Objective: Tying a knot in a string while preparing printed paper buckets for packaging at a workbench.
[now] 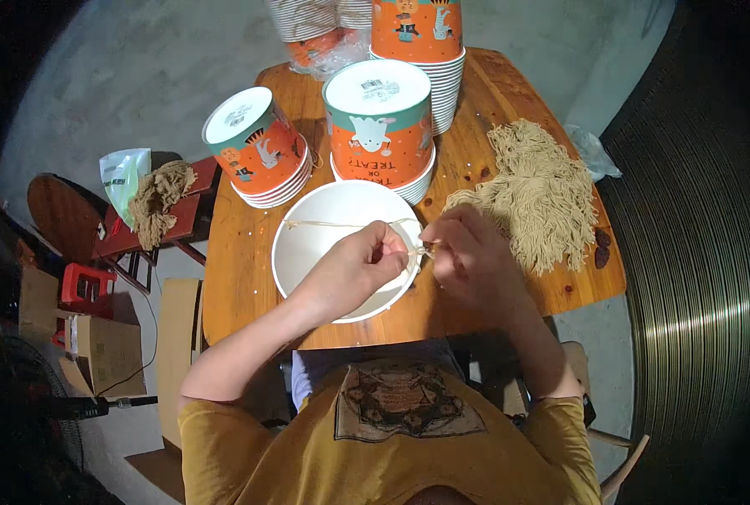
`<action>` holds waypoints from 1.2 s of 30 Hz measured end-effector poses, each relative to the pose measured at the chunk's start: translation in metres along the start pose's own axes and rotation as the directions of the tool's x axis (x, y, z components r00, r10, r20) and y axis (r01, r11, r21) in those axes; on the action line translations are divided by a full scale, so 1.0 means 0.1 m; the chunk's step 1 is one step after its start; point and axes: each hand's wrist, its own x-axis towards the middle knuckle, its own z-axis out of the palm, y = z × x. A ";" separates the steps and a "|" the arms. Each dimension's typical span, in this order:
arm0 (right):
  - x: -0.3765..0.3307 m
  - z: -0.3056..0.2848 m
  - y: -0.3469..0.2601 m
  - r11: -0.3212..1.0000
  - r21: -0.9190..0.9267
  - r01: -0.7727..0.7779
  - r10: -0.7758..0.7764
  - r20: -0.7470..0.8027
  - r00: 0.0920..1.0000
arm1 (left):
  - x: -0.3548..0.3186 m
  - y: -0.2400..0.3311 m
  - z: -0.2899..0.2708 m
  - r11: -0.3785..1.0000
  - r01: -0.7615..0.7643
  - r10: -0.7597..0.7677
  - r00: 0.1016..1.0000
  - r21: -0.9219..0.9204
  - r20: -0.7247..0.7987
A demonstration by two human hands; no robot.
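A white-lined paper bucket lies in front of me with its open mouth facing up toward me. A beige cord runs across the mouth from the left rim to the right. At the right rim, my left hand pinches the cord's end between thumb and fingers. Close beside it, my right hand has its fingers closed on the same cord end; its fingertips are partly shadowed. To the right lies a heap of beige cords, loosely spread on the wooden table.
Behind the bucket, orange paper buckets stand upside down in stacks: a small stack, a middle one and a tall one. More cord hangs off a stool at left. A corrugated metal sheet curves along the right.
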 end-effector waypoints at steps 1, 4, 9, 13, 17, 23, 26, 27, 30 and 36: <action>0.00 0.01 -0.01 0.996 0.082 -0.038 0.037 0.010 0.999 | 0.00 0.01 0.00 1.000 0.005 -0.005 1.000 -0.018 0.007; 0.01 0.01 -0.06 0.988 0.140 -0.061 0.059 0.017 0.998 | -0.01 -0.01 0.00 1.000 0.007 -0.007 1.000 -0.008 0.000; -0.05 0.05 -0.02 0.942 0.271 -0.197 0.171 0.116 0.978 | 0.02 0.00 0.00 0.996 -0.007 0.003 0.999 -0.091 -0.036; -0.16 0.11 0.01 0.829 0.424 -0.364 0.315 0.184 0.931 | 0.05 -0.02 -0.02 0.914 0.028 -0.029 1.000 -0.405 0.006; -0.21 0.15 0.04 0.598 0.628 -0.498 0.378 0.327 0.866 | 0.06 -0.03 -0.02 0.899 0.048 -0.053 0.999 -0.435 0.002; -0.15 -0.01 0.00 0.649 0.569 -0.505 0.340 0.378 0.861 | 0.04 0.03 -0.03 0.884 -0.079 0.052 0.996 -0.462 -0.070; -0.16 -0.03 0.01 0.671 0.542 -0.506 0.331 0.392 0.858 | 0.02 0.05 -0.05 0.881 -0.100 0.063 0.994 -0.462 -0.094; -0.15 -0.05 0.00 0.686 0.504 -0.525 0.353 0.399 0.846 | 0.02 0.06 -0.05 0.888 -0.109 0.062 0.991 -0.447 -0.118; -0.15 -0.02 0.00 0.708 0.478 -0.520 0.391 0.348 0.852 | 0.01 0.05 -0.06 0.889 -0.139 0.083 0.986 -0.436 -0.144; -0.09 -0.09 0.03 0.565 0.652 -0.505 0.359 0.356 0.862 | 0.05 0.07 -0.04 0.868 -0.104 0.058 0.992 -0.486 -0.109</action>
